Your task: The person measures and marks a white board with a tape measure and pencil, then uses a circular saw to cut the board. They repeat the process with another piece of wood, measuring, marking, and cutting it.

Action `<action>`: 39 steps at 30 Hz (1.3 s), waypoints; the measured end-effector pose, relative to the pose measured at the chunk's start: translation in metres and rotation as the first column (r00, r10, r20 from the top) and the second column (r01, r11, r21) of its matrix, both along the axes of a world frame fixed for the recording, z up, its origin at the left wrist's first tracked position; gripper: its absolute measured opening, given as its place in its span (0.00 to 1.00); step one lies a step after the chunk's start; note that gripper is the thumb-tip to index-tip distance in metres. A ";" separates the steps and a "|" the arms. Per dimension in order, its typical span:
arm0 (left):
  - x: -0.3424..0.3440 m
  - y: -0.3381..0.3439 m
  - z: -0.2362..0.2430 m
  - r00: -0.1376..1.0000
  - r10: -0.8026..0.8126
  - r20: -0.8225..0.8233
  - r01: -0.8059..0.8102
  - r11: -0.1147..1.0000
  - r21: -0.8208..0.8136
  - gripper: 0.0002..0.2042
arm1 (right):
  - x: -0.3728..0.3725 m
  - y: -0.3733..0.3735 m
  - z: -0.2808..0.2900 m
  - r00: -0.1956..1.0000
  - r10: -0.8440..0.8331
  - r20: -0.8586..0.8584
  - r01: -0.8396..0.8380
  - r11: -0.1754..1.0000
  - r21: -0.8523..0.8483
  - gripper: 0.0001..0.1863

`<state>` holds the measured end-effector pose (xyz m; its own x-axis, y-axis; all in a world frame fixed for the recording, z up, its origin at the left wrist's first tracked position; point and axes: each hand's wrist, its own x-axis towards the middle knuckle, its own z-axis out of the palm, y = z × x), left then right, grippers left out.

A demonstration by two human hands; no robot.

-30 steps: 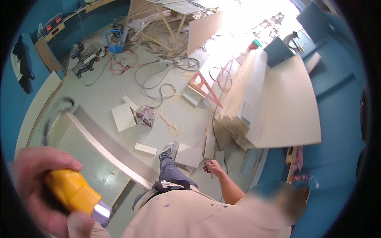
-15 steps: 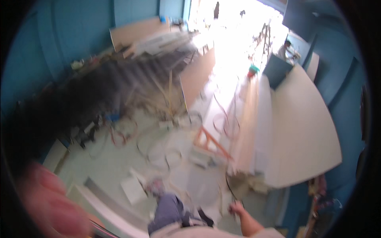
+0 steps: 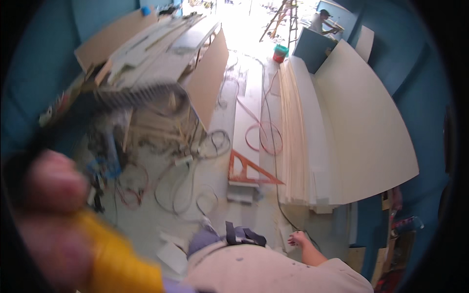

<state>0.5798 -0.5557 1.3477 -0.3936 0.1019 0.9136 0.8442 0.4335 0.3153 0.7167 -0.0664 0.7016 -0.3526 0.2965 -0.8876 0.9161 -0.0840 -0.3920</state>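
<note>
At the lower left my left hand (image 3: 56, 215), large and blurred, has its fingers curled. Just beside it, and seemingly in its grip, is a smeared yellow, ribbed piece (image 3: 115, 256). From above this hand a long, dark, ribbed thing (image 3: 139, 94) reaches up and to the right; its kind is lost in the blur, and I cannot tell whether it joins the yellow piece. My right hand (image 3: 296, 238) hangs low at my right side, fingers loosely bent and apart, with no held thing visible. A dark cable (image 3: 279, 195) runs down close to it.
An orange set square (image 3: 266, 177) lies ahead on a long white board (image 3: 248, 122). Hoses and cables (image 3: 171, 198) coil on the floor. Stacked wood strips (image 3: 291, 146) and a big cream panel (image 3: 371, 141) stand right. Sheets (image 3: 151, 53) pile left. A person (image 3: 320, 22) works beyond a bucket (image 3: 280, 52).
My view has swung and sharpened, with the set square and panels shifted left. The dark ribbed thing has swung and looks narrower. A yellow piece now shows beside my left hand.
</note>
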 end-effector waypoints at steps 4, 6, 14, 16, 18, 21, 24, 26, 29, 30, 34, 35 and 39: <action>-0.216 -0.014 -0.088 0.960 -0.195 0.199 0.172 0.977 0.126 0.18 | -0.093 -0.038 0.072 0.973 -0.118 -0.197 0.143 0.983 0.118 0.13; -0.294 -0.027 -0.157 0.810 -0.272 0.519 0.204 0.961 0.186 0.13 | -0.147 -0.059 0.058 0.970 -0.075 -0.232 0.092 0.994 0.063 0.14; -0.388 -0.040 -0.521 -0.243 -0.928 0.282 -0.578 0.372 0.726 0.14 | -0.245 -0.091 -0.102 0.978 -0.209 0.026 0.210 0.974 -0.085 0.08; -0.395 -0.046 -0.552 -0.405 -0.884 0.232 -0.613 0.451 0.649 0.10 | -0.267 -0.072 -0.122 0.978 -0.104 0.179 0.125 0.986 -0.107 0.06; -0.413 -0.018 -0.531 -0.568 -0.794 0.218 -0.481 0.534 0.695 0.07 | -0.308 -0.063 -0.147 0.983 -0.154 0.099 0.163 0.982 -0.094 0.05; -0.489 0.024 -0.508 -0.716 -0.275 0.641 0.110 0.863 0.494 0.07 | -0.412 -0.073 -0.095 0.914 -0.370 -0.164 0.340 0.922 -0.186 0.10; -0.556 0.067 -0.513 -0.331 0.321 0.887 0.791 0.607 0.075 0.07 | -0.491 -0.101 -0.040 0.983 -0.065 -0.173 0.069 0.998 0.014 0.10; -0.586 0.095 -0.524 -0.159 0.405 0.901 0.927 0.376 -0.006 0.08 | -0.502 -0.110 -0.039 0.963 0.265 -0.055 -0.257 0.959 0.115 0.11; -0.638 0.141 -0.548 -0.060 0.508 0.859 0.998 0.026 0.055 0.09 | -0.506 -0.158 -0.034 0.856 0.469 0.219 -0.510 0.836 0.203 0.21; -0.651 0.146 -0.557 -0.054 0.532 0.845 0.994 -0.049 0.095 0.09 | -0.498 -0.176 -0.013 0.868 0.458 0.190 -0.495 0.828 0.263 0.19; -0.710 0.194 -0.588 0.020 0.557 0.830 0.958 -0.248 0.144 0.09 | -0.451 -0.237 -0.024 0.958 0.143 0.248 -0.118 0.986 -0.115 0.39; -0.719 0.199 -0.591 0.040 0.574 0.818 0.952 -0.269 0.143 0.09 | -0.459 -0.250 -0.001 0.963 0.063 0.260 -0.031 0.992 -0.125 0.37; -0.751 0.260 -0.605 0.148 0.551 0.822 0.912 -0.398 0.102 0.09 | -0.492 -0.233 0.023 0.958 -0.192 0.214 0.211 0.975 -0.066 0.29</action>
<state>-0.1711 -0.2959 0.7431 0.3845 0.4133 -0.8254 0.6412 0.5237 0.5609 0.2244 -0.2991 0.7247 -0.1013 0.2612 -0.9599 0.9365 -0.3005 -0.1806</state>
